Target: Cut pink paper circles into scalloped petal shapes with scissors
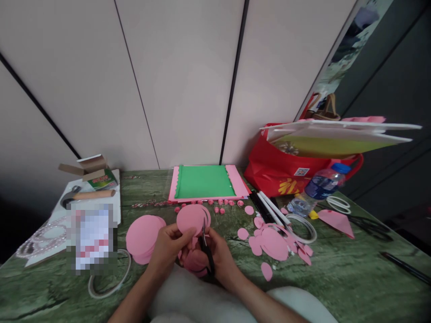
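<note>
My left hand [167, 247] pinches a pink paper circle [191, 218] and holds it up over the table edge. My right hand [218, 260] grips black scissors [206, 249], whose blades point up into the circle's right side. Some pink paper also lies bunched under my hands. A stack of pink paper circles [143, 235] lies just left of my left hand. Smaller pink circles and offcuts [272, 244] are scattered to the right of my right hand.
On the green marbled table [336, 278]: green and pink sheets [204, 181] at the back, a red bag [286, 172] holding large boards, a plastic bottle [323, 184], pens [269, 208], tape rings [305, 226], a second pair of scissors [368, 224], a hammer [89, 195] and a small box [97, 172] at left.
</note>
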`<state>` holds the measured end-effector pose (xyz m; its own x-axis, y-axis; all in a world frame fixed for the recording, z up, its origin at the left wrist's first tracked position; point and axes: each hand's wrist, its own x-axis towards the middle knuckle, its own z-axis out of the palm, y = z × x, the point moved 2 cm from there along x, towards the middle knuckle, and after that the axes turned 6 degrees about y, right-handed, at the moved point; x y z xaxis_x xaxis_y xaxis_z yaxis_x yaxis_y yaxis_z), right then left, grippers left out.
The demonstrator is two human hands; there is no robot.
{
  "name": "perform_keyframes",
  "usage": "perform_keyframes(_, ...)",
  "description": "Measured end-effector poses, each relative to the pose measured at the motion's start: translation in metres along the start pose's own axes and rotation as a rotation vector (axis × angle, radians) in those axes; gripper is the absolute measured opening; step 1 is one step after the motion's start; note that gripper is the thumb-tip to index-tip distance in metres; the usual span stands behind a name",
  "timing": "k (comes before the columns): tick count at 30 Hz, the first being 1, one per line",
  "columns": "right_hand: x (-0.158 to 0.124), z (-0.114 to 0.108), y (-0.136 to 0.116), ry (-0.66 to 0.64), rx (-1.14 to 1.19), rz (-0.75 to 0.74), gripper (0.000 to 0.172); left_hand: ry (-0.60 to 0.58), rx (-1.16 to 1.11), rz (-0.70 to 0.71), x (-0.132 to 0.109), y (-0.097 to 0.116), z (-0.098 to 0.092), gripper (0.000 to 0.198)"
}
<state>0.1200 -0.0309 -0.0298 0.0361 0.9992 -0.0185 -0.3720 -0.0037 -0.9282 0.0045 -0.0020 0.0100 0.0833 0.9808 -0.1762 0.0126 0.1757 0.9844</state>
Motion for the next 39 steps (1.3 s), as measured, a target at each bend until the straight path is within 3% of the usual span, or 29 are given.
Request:
perform_keyframes(26, -0.0041, -0.0035, -0.0023, -0.02, -0.075, 0.047, 0.031, 0.047, -0.016, 0.017, 0.0006, 0.0, -0.003, 0.029)
perform_keyframes(35, -0.0041, -0.0029, -0.0023, -0.056, -0.081, 0.012, 0.027, -0.03, -0.111, -0.003, -0.0005, 0.0037, 0.0009, 0.025)
perform_keyframes(39, -0.0047, -0.0016, 0.0038, -0.057, -0.082, 0.014, 0.027, -0.002, -0.096, 0.011, -0.0002, 0.0032, 0.0003, 0.026)
